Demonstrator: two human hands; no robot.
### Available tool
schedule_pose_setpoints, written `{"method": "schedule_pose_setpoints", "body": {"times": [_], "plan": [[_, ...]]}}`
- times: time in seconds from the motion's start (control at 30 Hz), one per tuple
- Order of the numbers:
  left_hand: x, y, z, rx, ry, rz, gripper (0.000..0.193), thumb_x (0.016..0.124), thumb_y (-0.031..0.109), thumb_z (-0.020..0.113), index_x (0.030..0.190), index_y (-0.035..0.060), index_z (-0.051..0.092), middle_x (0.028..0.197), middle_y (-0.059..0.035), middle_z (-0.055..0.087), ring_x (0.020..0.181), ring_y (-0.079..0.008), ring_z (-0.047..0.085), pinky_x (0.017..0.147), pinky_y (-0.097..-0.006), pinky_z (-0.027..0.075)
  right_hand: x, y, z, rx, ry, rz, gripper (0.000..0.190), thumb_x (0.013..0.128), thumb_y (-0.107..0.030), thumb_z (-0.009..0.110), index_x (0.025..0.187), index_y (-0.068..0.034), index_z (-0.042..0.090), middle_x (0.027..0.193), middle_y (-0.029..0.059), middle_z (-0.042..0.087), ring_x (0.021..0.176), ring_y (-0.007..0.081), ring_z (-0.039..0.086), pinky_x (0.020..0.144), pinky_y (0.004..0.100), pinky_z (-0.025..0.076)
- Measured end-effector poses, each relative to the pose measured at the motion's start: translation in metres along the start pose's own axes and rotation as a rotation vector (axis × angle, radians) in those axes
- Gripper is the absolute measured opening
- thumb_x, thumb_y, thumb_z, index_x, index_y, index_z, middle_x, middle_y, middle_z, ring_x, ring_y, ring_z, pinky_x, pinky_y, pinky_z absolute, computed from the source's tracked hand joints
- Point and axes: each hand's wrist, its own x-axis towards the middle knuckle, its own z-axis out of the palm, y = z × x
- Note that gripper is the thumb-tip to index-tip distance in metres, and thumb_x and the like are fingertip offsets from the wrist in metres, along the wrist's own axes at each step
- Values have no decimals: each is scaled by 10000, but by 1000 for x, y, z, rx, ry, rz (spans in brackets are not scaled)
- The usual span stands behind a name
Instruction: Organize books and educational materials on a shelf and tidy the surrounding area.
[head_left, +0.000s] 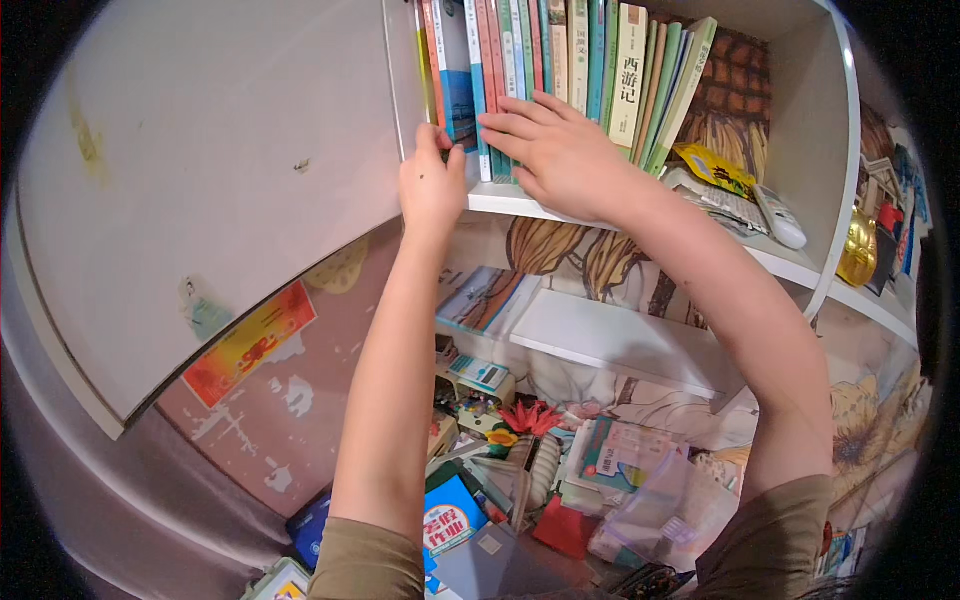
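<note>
A row of upright books (517, 52) stands on the white upper shelf (502, 199). My left hand (435, 176) is at the row's left end, its fingers curled at the lower edge of a thin blue-and-white book (444, 75); whether they grip it is hard to tell. My right hand (559, 154) lies with fingers spread across the spines to the right of a narrow gap, its fingertips at a white-and-blue spine (480, 112). Behind that gap a blue picture cover (459, 90) shows. Further right, a thick cream book (628, 82) stands upright, and green books (682, 97) lean to the right.
A yellow packet (716, 169) and a white remote control (780, 217) lie at the shelf's right. Below are a lower white shelf (607, 337), a calculator (478, 373), a red flower (531, 417) and piled books and folders (630, 457). A large pale panel (225, 150) stands left.
</note>
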Motion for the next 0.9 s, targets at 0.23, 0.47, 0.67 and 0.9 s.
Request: {"method": "schedule_pose_setpoints", "body": {"times": [0.23,0.47,0.67,0.9], "plan": [[1,1,0,69,-8,-14,194,878,158,614,1009,62,506,843,-220,663,824,-450,626,717,-517,468,5,-5,-14,14,-26,2,434,836,-148,579,1259,-54,600,1363,102,535,1291,237,471,1102,436,348],[1,3,1,20,-42,-54,130,891,144,608,1013,103,595,862,-188,679,850,-424,640,745,-490,481,3,-11,-18,6,-281,261,471,893,-251,515,1337,-101,553,717,141,656,641,330,644,588,474,494],[1,-3,1,9,-97,-65,290,905,240,607,1178,230,703,1027,-148,686,964,-338,652,840,-412,502,9,-16,-30,3,-425,288,499,915,-257,493,1379,-74,510,801,128,708,718,311,688,637,463,536],[-3,1,0,148,-108,-2,405,891,472,597,1172,204,712,1197,-165,629,1095,-336,610,921,-417,475,7,-14,-28,18,-387,261,499,917,-264,496,1376,-70,515,809,122,707,728,309,685,631,455,538]]}}
